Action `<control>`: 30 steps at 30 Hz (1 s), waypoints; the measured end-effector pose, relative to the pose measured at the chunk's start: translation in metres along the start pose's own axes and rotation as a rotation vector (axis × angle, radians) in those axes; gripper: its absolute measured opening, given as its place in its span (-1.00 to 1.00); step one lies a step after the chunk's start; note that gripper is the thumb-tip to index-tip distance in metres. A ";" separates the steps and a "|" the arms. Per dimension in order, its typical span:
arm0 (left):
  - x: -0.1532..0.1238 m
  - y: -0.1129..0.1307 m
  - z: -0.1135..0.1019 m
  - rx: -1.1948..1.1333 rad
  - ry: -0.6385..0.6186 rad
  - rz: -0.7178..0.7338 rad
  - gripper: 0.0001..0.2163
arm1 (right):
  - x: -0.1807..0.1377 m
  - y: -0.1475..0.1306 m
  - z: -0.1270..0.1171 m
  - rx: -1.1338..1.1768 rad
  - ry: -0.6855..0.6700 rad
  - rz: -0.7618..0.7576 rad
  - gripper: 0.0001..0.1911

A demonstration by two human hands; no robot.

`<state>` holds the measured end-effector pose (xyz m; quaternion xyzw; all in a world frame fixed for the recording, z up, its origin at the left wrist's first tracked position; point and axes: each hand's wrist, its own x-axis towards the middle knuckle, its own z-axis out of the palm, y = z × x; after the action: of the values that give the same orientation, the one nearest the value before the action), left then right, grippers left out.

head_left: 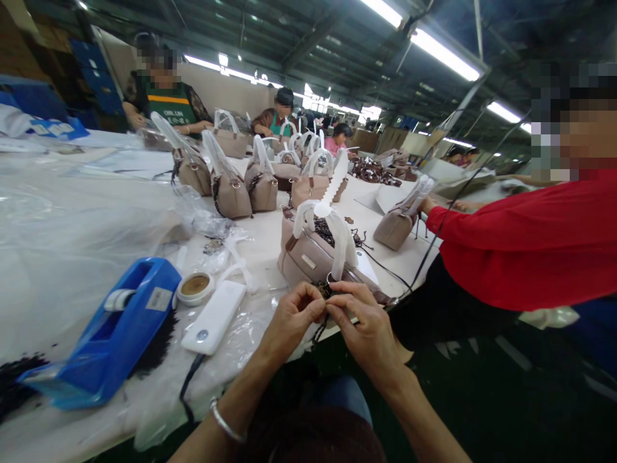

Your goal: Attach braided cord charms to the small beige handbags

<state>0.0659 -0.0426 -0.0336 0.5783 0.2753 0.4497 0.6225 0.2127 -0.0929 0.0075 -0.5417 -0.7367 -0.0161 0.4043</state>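
A taupe handbag [306, 262] with white-wrapped handles [344, 238] sits at the table's near edge, right in front of me. At its lower front corner, my left hand [296, 315] is closed, thumb and forefinger pinched together. My right hand [359, 315] meets it there, its fingers also pinched. Between and just behind the fingertips shows a dark chain or cord [319, 288] by a metal ring of the bag, with a dark strand hanging below. The fingers hide exactly what each one grips.
On the left stand a blue tape dispenser [120, 328], a small round tin [195, 287] and a white corded device [215, 318] on plastic sheeting. Several wrapped handbags [231, 193] stand behind. A person in a red sleeve [506, 225] handles another bag [398, 225] at right; others work farther back.
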 end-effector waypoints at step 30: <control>0.047 -0.003 -0.016 0.188 -0.142 -0.024 -0.87 | 0.015 0.016 0.010 -0.265 0.049 -0.063 -0.85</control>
<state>0.0742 0.0067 -0.0310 0.6612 0.2784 0.3725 0.5888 0.2181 -0.0697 0.0037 -0.5665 -0.7346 -0.1390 0.3466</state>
